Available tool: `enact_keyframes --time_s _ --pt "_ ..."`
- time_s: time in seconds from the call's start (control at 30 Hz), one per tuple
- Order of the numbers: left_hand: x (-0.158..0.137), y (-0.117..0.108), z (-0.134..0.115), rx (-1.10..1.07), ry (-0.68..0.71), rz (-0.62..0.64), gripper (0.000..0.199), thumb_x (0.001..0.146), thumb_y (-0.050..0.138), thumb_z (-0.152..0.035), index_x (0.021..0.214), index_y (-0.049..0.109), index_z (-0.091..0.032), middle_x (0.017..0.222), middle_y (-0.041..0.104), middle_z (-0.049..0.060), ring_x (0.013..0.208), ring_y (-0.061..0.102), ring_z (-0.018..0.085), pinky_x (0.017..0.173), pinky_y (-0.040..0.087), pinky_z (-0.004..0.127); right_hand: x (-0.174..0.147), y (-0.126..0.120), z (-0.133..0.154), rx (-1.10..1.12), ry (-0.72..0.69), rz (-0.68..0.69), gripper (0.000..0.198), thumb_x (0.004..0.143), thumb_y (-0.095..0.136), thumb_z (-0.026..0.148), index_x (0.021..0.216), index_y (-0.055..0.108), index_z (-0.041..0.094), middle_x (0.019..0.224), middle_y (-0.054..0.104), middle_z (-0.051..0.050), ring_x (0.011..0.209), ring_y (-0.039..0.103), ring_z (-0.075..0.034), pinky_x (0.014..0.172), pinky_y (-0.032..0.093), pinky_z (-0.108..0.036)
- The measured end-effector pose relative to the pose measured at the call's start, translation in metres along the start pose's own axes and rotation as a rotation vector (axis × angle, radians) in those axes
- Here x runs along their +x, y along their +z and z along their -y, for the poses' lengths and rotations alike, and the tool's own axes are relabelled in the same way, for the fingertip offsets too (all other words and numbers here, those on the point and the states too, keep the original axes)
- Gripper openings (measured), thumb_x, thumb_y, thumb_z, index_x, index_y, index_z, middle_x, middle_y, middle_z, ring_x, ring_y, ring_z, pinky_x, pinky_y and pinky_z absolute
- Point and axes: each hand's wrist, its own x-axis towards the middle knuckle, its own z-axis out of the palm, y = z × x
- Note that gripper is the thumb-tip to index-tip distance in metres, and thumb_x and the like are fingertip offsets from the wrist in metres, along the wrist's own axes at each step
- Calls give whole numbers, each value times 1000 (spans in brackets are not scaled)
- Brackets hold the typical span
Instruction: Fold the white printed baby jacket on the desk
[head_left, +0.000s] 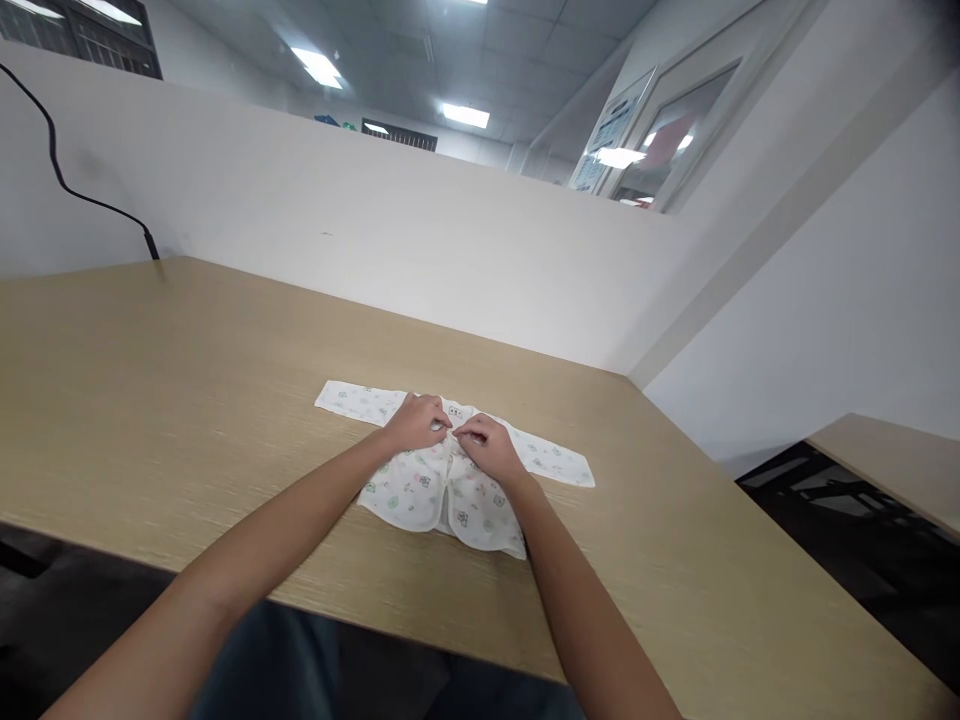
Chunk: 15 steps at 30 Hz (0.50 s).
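A small white baby shirt (409,488) with a print of little figures lies spread on the table, its sleeves stretched out to both sides. Its front opening runs down the middle, and the two lower edges part slightly there. My left hand (417,421) pinches the left front edge near the neckline. Close beside it, my right hand (489,444) pinches the right front edge, the fingertips of both hands almost meeting. Whatever fastening may lie between the fingers is too small to make out.
The wooden table (225,400) reaches to a low white partition (412,250) at the back. A black cable (97,200) hangs down at the far left. Another wooden surface (892,465) stands to the right, beyond the table's right edge.
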Motion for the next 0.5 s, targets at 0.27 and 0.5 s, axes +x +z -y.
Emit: enact_keyframes --time_s 0.27,0.5 --pt "-17 -17 -20 106 7 61 39 90 50 -20 123 68 -28 114 69 6 110 62 26 93 45 41 -5 2 10 -147 -75 -28 18 78 52 13 84 68 20 86 65 -4 82 58 -20 78 44 -32" --pt "-38 -23 -40 53 -21 72 18 87 60 -25 99 73 -24 102 71 5 102 64 24 91 47 38 -14 -8 21 -91 -44 59 17 80 51 13 88 65 20 78 62 0 70 53 -15 69 41 -28"
